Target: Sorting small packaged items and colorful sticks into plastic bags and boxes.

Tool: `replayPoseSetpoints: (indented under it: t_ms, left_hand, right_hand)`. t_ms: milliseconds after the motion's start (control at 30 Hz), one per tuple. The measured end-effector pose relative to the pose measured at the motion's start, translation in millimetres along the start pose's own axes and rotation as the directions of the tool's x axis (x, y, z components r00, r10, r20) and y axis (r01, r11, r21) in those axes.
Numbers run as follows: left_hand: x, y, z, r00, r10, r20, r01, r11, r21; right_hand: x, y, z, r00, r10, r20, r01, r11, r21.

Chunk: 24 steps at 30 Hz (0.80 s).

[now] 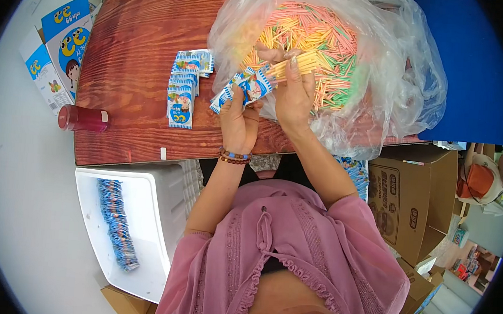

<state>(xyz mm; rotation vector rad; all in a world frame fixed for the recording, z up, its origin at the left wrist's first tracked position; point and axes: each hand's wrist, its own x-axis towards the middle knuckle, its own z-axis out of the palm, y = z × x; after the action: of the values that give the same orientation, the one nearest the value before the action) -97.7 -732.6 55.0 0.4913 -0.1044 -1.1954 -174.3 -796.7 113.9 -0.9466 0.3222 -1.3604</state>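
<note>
My left hand (pixel 239 121) is closed on blue-and-white printed packets (pixel 250 87), which overlap so that I cannot tell how many there are. My right hand (pixel 295 102) grips a small bundle of thin yellow sticks (pixel 304 66), its left end touching or very near a packet's end; I cannot tell whether any sit inside. Behind the right hand, a big clear plastic bag (pixel 403 68) lies wide open, heaped with pink, yellow and green sticks (pixel 330 31). To the left of my hands, similar packets (pixel 181 88) overlap in a row on the red-brown wooden table (pixel 136 50).
A red lidded jar (pixel 85 118) is at the table's left edge, by printed cartons (pixel 67 45). Below it stands a white plastic bin (pixel 89 227) holding a long row of packets (pixel 118 223). A brown cardboard box (pixel 406 197) is at the right.
</note>
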Motion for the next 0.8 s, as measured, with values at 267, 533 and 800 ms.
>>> replayPoseSetpoints:
  t_ms: [267, 533, 800]
  left_hand:
    - [4, -2, -6, 0.997, 0.082, -0.001, -0.082, 0.996, 0.034]
    - [8, -6, 0, 0.994, 0.103, -0.026, -0.102, 0.994, 0.038]
    - [14, -7, -13, 0.999, 0.050, 0.012, -0.048, 0.992, -0.120]
  right_hand:
    - [2, 9, 5, 0.993, -0.118, -0.018, 0.116, 0.991, -0.061]
    - [-12, 10, 12, 0.999, 0.040, -0.031, -0.044, 0.992, -0.122]
    - [-4, 17, 9, 0.983, 0.000, 0.184, 0.062, 0.940, -0.335]
